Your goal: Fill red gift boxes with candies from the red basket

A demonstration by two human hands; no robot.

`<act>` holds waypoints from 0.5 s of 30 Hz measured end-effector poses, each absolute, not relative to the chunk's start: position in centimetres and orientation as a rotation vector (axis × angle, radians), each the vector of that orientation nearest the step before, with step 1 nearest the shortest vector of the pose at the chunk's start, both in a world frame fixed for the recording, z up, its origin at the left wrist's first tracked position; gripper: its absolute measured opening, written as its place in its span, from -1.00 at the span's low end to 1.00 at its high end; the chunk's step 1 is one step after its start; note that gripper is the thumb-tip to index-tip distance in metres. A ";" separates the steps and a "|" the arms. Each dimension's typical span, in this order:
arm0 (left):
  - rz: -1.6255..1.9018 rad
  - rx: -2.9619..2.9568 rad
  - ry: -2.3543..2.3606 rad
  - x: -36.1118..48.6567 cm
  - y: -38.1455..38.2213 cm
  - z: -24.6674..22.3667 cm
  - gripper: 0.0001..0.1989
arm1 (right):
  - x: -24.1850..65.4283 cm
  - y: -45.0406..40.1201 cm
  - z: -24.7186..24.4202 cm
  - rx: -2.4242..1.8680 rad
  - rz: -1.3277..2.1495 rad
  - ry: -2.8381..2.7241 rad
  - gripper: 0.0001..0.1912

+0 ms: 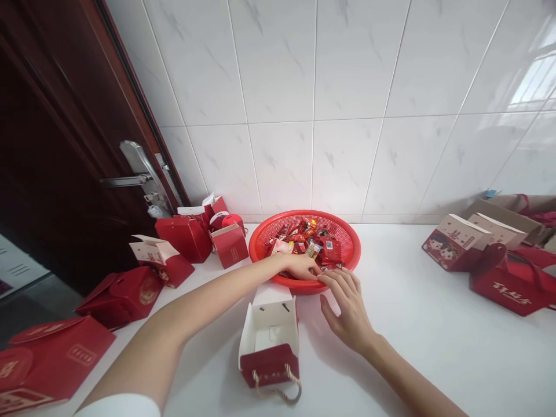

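Observation:
A red plastic basket (355, 249) holds many wrapped sweets (313, 246), mostly red. My left hand (302, 266) reaches over its near rim, fingers bent down at the sweets; whatever they may grip is hidden. Beside it, my right hand (347, 304) touches the near right rim, its fingers spread from the thumb, with nothing visible in it. In front of the basket stands an open box (271, 368), dark red outside and white inside, with a twisted rope handle hanging at its near side. Its visible inside holds no sweets.
Red gift boxes (185, 237) of several shapes line the left side of the white table (403, 347). More boxes (456, 243) and an open cardboard carton (506, 211) stand at the right. A tiled wall (282, 168) rises behind; a dark door (65, 116) is at the left.

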State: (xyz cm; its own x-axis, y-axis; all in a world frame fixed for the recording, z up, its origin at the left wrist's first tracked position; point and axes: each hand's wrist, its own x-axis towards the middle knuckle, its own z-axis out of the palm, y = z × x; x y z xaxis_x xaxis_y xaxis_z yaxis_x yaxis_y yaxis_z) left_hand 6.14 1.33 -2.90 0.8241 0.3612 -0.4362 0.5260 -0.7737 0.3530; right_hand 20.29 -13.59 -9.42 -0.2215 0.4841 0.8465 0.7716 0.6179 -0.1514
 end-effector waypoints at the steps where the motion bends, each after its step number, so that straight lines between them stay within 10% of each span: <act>1: -0.483 2.526 0.667 6.2 1.4 -3.0 -0.73 | 20.3 -13.6 -9.4 -1.003 -0.376 -1.876 -0.60; 15: -0.299 2.578 0.700 6.7 1.1 -2.5 -0.84 | 20.5 -13.5 -9.4 -1.023 -0.352 -1.880 -0.57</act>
